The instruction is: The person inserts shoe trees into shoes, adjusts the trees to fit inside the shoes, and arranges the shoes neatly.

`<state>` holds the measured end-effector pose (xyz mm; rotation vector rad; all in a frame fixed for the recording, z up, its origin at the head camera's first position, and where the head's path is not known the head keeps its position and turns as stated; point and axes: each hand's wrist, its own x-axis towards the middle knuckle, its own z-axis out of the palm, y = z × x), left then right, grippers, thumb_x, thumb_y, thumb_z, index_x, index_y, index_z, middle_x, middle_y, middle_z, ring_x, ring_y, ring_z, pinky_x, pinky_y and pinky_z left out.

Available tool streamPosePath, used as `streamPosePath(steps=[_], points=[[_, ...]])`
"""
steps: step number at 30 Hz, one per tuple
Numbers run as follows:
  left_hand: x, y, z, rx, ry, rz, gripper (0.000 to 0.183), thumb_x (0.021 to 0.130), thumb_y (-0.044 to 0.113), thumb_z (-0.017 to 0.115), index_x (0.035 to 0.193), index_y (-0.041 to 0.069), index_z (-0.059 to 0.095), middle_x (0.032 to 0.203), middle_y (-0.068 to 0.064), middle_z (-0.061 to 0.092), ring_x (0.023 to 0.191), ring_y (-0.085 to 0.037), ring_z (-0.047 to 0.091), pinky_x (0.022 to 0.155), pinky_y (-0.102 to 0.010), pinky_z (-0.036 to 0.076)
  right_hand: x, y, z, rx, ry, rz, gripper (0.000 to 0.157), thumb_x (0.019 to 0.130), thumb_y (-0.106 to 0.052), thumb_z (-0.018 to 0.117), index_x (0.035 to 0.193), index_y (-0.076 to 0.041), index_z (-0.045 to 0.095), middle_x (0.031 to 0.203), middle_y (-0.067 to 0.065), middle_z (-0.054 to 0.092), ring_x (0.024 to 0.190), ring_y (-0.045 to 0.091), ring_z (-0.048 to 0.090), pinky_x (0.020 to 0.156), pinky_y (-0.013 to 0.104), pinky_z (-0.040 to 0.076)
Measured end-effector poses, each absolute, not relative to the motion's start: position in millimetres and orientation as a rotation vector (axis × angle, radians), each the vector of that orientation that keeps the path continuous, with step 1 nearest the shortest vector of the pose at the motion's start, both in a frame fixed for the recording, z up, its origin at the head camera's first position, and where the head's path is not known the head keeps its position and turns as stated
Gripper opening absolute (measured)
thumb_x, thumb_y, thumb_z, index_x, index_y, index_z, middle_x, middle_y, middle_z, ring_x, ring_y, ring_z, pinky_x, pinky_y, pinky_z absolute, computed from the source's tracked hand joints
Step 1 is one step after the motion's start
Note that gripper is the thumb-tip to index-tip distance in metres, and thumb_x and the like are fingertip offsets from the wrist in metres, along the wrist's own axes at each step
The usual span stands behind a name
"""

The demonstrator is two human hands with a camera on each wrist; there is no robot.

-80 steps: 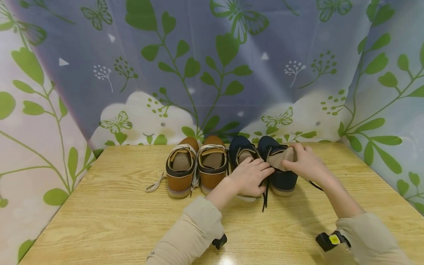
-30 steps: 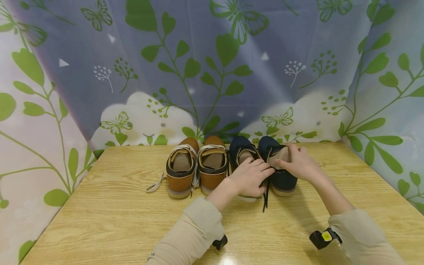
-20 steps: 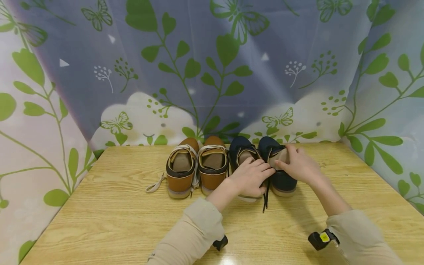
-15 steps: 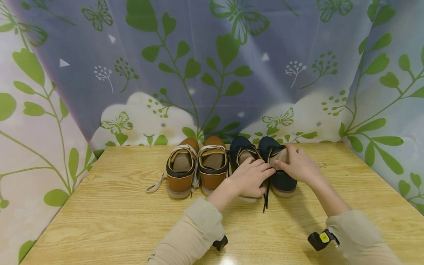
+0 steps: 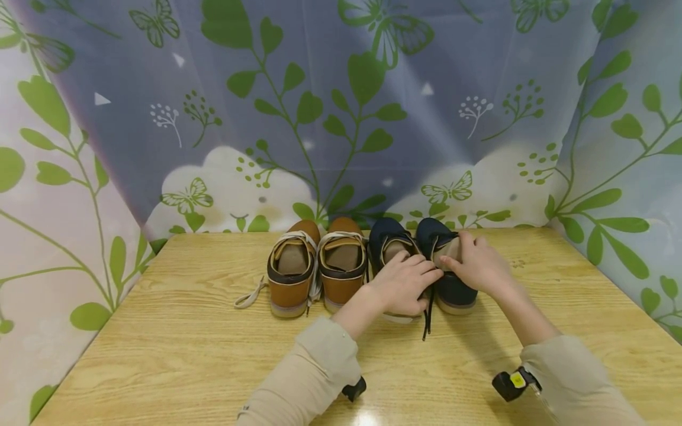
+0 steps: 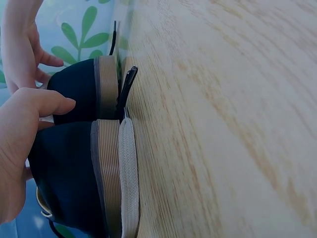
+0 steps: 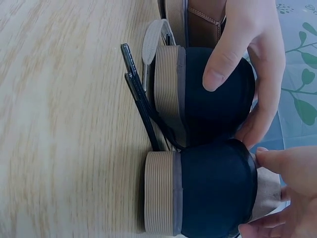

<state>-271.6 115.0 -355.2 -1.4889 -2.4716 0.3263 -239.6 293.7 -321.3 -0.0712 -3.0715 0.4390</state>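
Note:
Two navy lace-up shoes stand side by side, heels facing me. My left hand (image 5: 402,285) grips the left navy shoe (image 5: 385,232) at its heel; in the right wrist view its thumb lies on the outside of the heel. Inside the right navy shoe (image 5: 457,292) sits a beige insole (image 7: 267,194), whose rear end stands up above the heel collar. My right hand (image 5: 483,265) pinches this insole by its edges, thumb on the left side and fingers on the right. The front of the insole is hidden in the shoe.
A brown pair, a left brown shoe (image 5: 290,290) and a right brown shoe (image 5: 341,289), stands to the left with loose pale laces (image 5: 250,299). Black lace ends (image 5: 428,322) hang between the navy shoes. A printed cloth (image 5: 341,118) rises behind the wooden table (image 5: 213,367).
My right hand has moved slightly left and forward, and the insole has gone lower into the right navy shoe. My left hand has stayed on the left navy shoe.

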Motion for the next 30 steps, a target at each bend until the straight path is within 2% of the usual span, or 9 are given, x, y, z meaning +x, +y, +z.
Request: streamPosePath(steps=[17,30], points=[[-272.0,115.2,-355.2,-1.487,-2.469,0.33,0.06,0.09,0.047,0.051,0.144,0.027,0.035,0.142,0.008,0.037,0.128,-0.014,0.032,0.103,-0.036,0.025,-242.2,287.7,-323.2,-0.139,-3.086,0.413,0.077,0.095,-0.04,0.048,0.144,0.008,0.012,0.134,0.041,0.024,0.113,0.057,0.035,0.081,0.062,0.038],[-271.9,115.1,-356.1,-1.477,-2.457,0.325,0.059,0.09,0.046,0.051,0.144,0.027,0.035,0.142,0.008,0.038,0.127,-0.013,0.033,0.102,-0.035,0.026,-243.1,285.2,-326.6,-0.138,-3.06,0.37,0.075,0.095,-0.037,0.048,0.143,0.01,0.014,0.133,0.041,0.025,0.112,0.056,0.037,0.08,0.061,0.04]])
